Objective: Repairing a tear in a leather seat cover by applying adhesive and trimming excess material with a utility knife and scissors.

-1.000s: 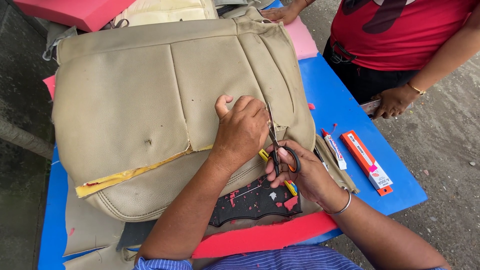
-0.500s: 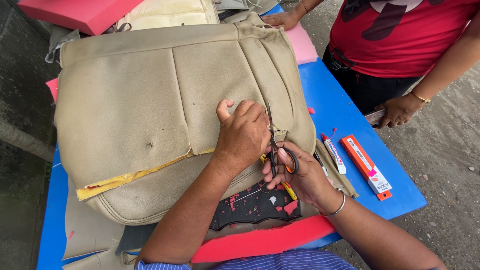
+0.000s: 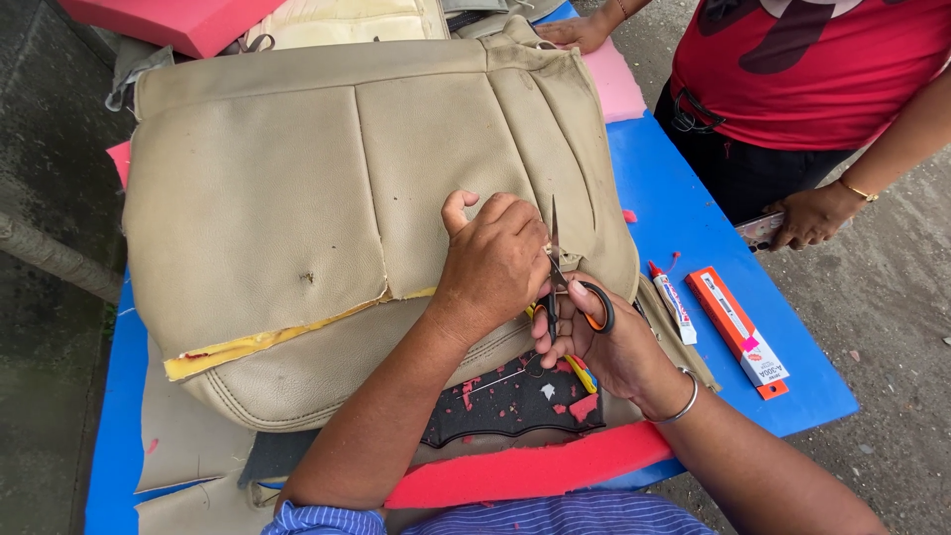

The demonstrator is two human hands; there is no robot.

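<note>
A beige leather seat cushion [image 3: 297, 188] lies on a blue table [image 3: 693, 218], with a long tear showing yellow foam [image 3: 267, 342] along its front. My left hand [image 3: 492, 263] presses down on the cover near the right seam, fingers curled on the leather. My right hand [image 3: 604, 342] grips a pair of scissors [image 3: 560, 282] with black and orange handles, blades pointing up along the seam right beside my left fingers.
A glue tube [image 3: 674, 302] and an orange-and-white box [image 3: 738, 332] lie on the table at the right. Red foam [image 3: 525, 471] and a black piece [image 3: 515, 401] sit under the cushion's front. Another person in a red shirt [image 3: 812, 69] stands at the right, holding a phone [image 3: 761, 230].
My view has shifted slightly. Both hands stay at the right seam, and the scissors have edged a little along it.
</note>
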